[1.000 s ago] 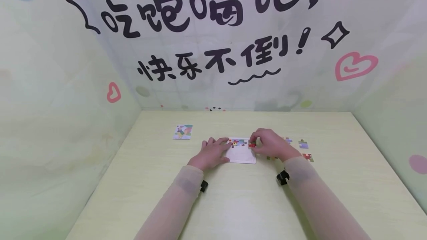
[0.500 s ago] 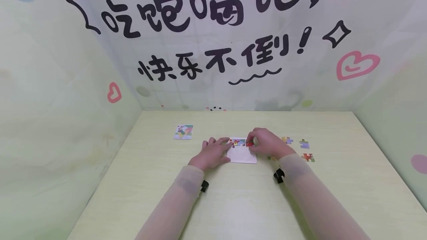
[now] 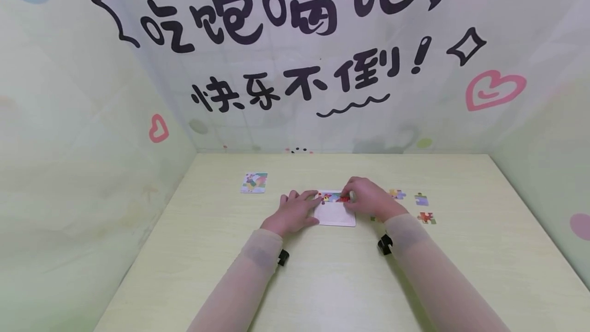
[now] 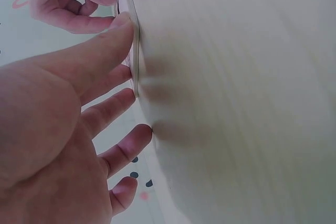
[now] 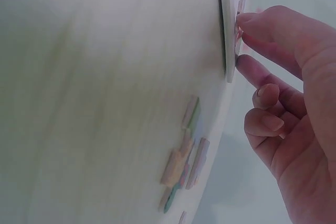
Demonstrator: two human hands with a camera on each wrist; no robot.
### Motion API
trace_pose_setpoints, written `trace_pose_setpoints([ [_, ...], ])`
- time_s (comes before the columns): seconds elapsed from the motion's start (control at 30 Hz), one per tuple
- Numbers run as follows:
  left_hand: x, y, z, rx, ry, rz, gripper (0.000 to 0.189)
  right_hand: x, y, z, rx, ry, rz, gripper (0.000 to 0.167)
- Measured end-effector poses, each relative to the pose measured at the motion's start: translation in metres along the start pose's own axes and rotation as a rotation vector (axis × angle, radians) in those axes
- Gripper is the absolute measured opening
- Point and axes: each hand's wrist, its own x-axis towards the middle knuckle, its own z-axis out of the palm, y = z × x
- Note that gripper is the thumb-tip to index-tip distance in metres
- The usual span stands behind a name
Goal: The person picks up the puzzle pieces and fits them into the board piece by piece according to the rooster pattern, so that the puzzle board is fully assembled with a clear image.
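Observation:
A white puzzle board (image 3: 335, 215) lies on the table, with joined colourful pieces (image 3: 327, 198) along its far edge. My left hand (image 3: 291, 212) rests on the board's left side, fingers spread and thumb at the near corner. In the left wrist view, the thumb (image 4: 113, 38) lies against the board's edge. My right hand (image 3: 372, 200) pinches a red puzzle piece (image 3: 343, 200) between thumb and fingertips at the right end of that far row. Its fingertips partly hide the piece. In the right wrist view, the thumb and forefinger press right at the board (image 5: 230, 35).
Loose puzzle pieces lie right of the board, among them a purple one (image 3: 421, 199), a red one (image 3: 426, 218) and a yellow-purple one (image 3: 397, 194). A printed picture card (image 3: 254, 182) lies at the back left. Printed cloth walls (image 3: 295, 132) enclose the table.
My right hand has moved slightly left with the red puzzle piece, bringing it up against the joined pieces in the far row. My left hand has stayed on the board.

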Motion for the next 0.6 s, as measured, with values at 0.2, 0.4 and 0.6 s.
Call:
trace_pose_setpoints([
  [0.2, 0.0008, 0.0003, 0.0005, 0.006, -0.002, -0.001, 0.071, -0.0004, 0.0009, 0.0012, -0.026, 0.008, 0.004, 0.017],
  [0.4, 0.0014, 0.0002, 0.0002, 0.008, -0.001, -0.005, 0.070, 0.0002, 0.0008, 0.0010, -0.022, 0.006, 0.012, 0.018],
  [0.6, 0.0015, 0.0003, -0.0005, 0.002, 0.006, -0.005, 0.070, -0.0008, 0.0028, 0.0033, -0.079, 0.015, -0.035, 0.018],
])
